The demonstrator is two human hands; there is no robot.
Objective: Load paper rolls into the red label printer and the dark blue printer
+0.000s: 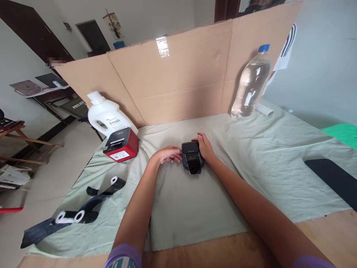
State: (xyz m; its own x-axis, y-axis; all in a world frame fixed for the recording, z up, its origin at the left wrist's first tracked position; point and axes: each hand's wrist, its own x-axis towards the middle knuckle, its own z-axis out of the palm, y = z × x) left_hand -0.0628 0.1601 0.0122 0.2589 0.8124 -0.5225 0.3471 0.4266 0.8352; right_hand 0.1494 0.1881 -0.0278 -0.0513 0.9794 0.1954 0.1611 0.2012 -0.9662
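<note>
A small dark portable receipt printer (190, 149) sits on the cloth in front of me, with a short glossy black strip (194, 163) over its near side. My right hand (204, 147) grips the printer's right side, its fingers curled round the far right corner. At the left side is my left hand (169, 153), palm turned inward and fingers apart, loosely bent. Its fingertips reach the printer's edge; whether they press on it I cannot tell.
A red and black printer (125, 145) and a white detergent bottle (111, 115) stand left. Unrolled black paper rolls (89, 206) lie front left. A water bottle (252, 87) stands right, before a cardboard screen (173, 82). A dark flat object (331, 175) lies at the right edge.
</note>
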